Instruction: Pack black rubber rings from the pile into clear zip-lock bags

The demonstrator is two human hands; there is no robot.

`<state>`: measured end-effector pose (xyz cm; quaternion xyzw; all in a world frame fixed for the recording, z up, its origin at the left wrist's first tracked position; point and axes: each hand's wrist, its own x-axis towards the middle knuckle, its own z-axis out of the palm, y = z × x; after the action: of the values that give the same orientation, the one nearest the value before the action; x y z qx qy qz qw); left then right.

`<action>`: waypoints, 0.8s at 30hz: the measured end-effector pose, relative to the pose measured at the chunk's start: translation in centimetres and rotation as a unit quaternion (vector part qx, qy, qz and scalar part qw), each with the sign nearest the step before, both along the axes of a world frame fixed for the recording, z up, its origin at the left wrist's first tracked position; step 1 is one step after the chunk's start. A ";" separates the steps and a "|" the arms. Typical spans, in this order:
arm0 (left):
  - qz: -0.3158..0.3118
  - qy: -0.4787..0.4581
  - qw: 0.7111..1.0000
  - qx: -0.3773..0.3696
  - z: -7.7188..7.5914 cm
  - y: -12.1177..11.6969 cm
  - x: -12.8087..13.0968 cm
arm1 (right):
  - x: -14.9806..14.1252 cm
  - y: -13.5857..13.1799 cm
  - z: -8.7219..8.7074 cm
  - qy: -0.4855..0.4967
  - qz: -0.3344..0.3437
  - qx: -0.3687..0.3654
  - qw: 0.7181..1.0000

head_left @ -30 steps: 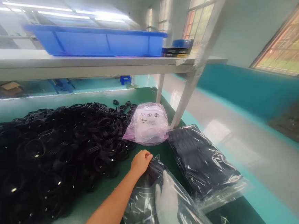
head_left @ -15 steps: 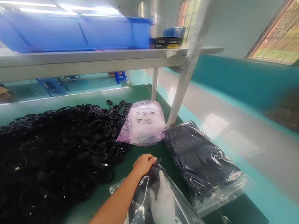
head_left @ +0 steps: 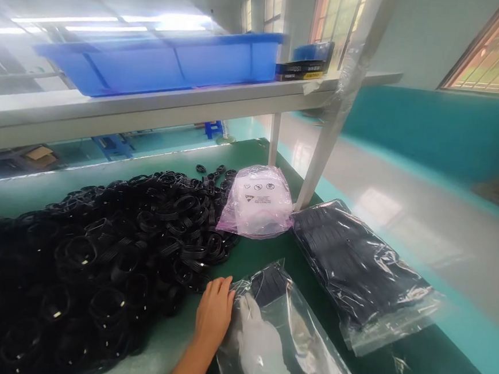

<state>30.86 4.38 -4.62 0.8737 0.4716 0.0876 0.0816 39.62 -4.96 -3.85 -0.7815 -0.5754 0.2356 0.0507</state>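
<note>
A clear plastic bag [head_left: 307, 335] lies at the front of the green table, with flat black contents [head_left: 269, 285] in its far end. My right hand [head_left: 261, 340], in a white glove, reaches inside this bag; its fingers stretch toward the black contents, and the plastic covers it. At the bag's left edge, my bare left hand [head_left: 214, 311] has its fingers bent and closed against the plastic. Left of it spreads a large heap of coiled black cables [head_left: 141, 242]. A filled clear bag of black goods [head_left: 355, 264] lies to the right.
A pinkish plastic bag with a printed warning [head_left: 259, 202] sits behind, near the shelf post [head_left: 321, 158]. Above the table runs a shelf [head_left: 173, 103] bearing a blue bin [head_left: 177, 60] and a small black box [head_left: 299, 70]. The green table [head_left: 434, 363] ends at the right.
My left hand has moved from the bag's far corner down and left to its side edge. The gloved right hand has shifted left inside the bag. The view has turned slightly left.
</note>
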 end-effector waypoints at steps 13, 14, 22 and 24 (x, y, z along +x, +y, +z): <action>-0.153 -0.001 0.988 -0.018 -3.9 -0.8 -3.7 | 0.7 2.1 -0.5 0.039 -0.097 -0.029 0.994; -0.155 0.003 0.988 -0.016 -4.1 -0.8 -3.7 | 0.8 2.3 -0.7 0.029 -0.102 -0.040 0.994; -0.119 -0.055 0.991 -0.005 -2.1 -1.3 -5.1 | 0.8 1.3 -0.2 0.022 -0.079 0.023 0.996; -0.069 -0.076 0.995 -0.011 -1.3 -1.6 -5.9 | 0.9 -0.2 -0.3 0.033 -0.072 0.042 0.996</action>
<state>24.97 2.74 -5.92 0.8941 0.4034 0.1427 0.1325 40.49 -5.14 -4.11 -0.8097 -0.5254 0.2324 0.1195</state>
